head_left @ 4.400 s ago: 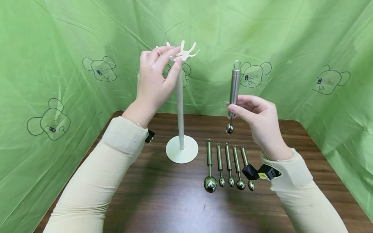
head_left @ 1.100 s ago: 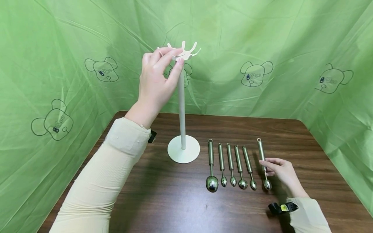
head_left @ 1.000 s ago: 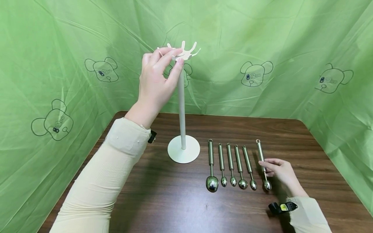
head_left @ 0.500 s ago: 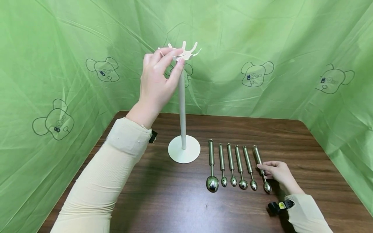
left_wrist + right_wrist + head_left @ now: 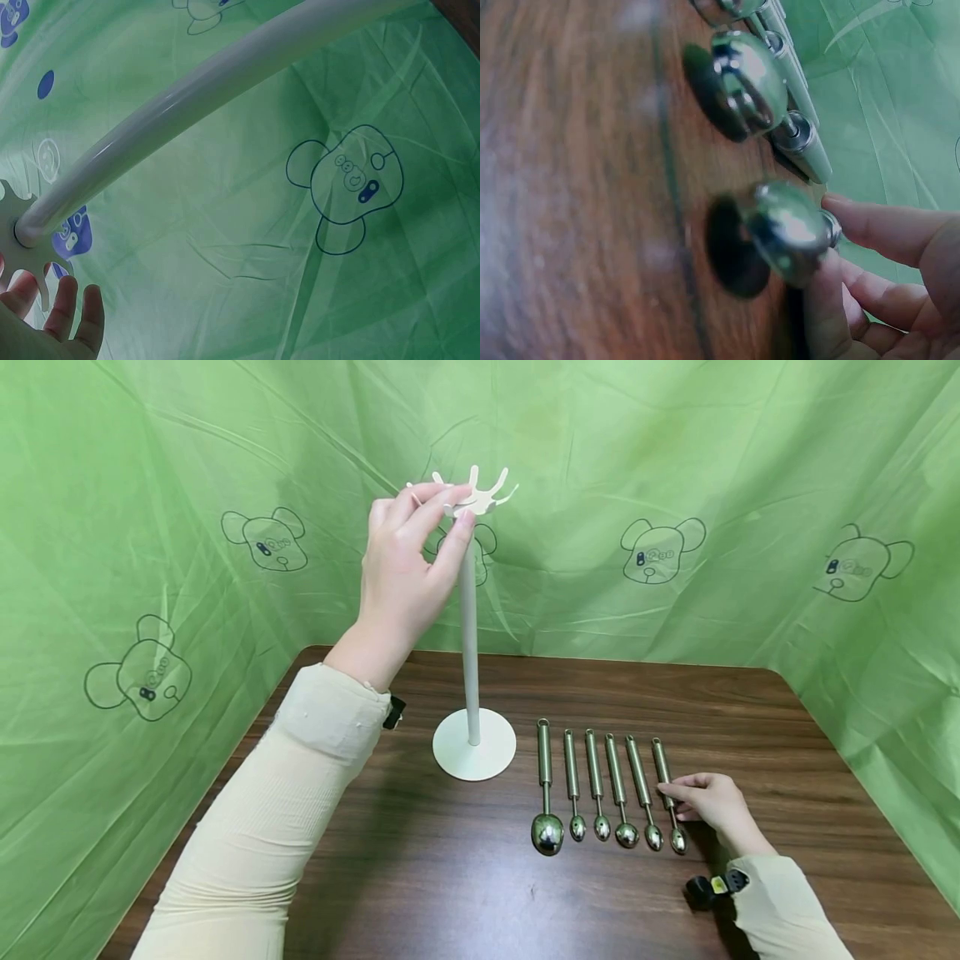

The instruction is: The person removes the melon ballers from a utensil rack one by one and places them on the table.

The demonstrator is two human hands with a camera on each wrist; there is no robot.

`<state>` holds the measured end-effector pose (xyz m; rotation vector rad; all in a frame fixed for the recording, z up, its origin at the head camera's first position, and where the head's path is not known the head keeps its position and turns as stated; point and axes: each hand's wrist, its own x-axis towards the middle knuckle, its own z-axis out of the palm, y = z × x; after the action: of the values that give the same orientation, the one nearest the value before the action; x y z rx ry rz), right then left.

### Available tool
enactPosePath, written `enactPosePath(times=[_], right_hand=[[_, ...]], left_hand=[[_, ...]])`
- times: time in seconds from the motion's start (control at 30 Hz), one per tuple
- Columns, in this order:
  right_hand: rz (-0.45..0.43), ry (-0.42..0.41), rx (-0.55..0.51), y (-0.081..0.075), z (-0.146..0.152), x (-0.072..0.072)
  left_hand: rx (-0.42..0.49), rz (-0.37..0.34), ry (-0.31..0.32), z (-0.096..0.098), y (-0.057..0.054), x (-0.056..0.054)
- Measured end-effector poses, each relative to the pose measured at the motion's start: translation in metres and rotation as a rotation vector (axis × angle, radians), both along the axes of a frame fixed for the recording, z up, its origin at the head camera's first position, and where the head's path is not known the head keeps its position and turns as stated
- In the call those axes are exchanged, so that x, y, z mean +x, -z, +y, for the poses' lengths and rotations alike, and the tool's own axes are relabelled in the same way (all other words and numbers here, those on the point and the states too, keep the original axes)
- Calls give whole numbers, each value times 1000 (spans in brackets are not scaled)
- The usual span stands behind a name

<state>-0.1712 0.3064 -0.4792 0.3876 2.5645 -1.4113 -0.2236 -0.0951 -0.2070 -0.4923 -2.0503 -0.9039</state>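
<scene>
My left hand (image 5: 405,564) pinches the prong-edged top (image 5: 482,502) of a white stand (image 5: 470,652) between thumb and fingers. In the left wrist view its fingertips (image 5: 90,315) show by the top plate (image 5: 26,259). On the right, my right hand (image 5: 716,806) pinches the lower handle of a steel melon baller (image 5: 661,760), the rightmost in a row. Its rounded bowl (image 5: 787,232) is turned up, close over the table with a dark shadow or reflection beside it. The neighbouring melon baller (image 5: 640,772) lies just left of it, handle pointing away.
Several more steel scoops lie side by side on the brown wooden table (image 5: 420,893), bowls toward the front. The largest scoop (image 5: 546,831) is at the row's left, near the stand's round base (image 5: 457,760). Green cloth (image 5: 570,435) encloses the back and sides.
The right hand has brought its melon baller down from the air beside the stand, then slid it left, closer to the row. The left hand has stayed at the stand's top.
</scene>
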Motion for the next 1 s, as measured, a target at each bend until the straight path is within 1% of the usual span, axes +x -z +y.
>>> enactPosePath(times=[0.2,0.4,0.5,0.77,0.87,1.0], right_hand=[[9,-11,25,1,2,0],[6,-27,20,-1,4,-2],[11,-37,19,-1,4,-2],[5,-32,12,0,4,-2],[6,-33,3,0,4,-2],[3,-35,2,-1,4,-2]], left_hand=[[-2,-7,-10,-1,0,1],[6,13,1,0,0,0],[8,11,-1,0,1,0],[-2,17,-5,0,0,-1],[-16,12,-15,0,-1,0],[-33,-19,-37,-1,-2,1]])
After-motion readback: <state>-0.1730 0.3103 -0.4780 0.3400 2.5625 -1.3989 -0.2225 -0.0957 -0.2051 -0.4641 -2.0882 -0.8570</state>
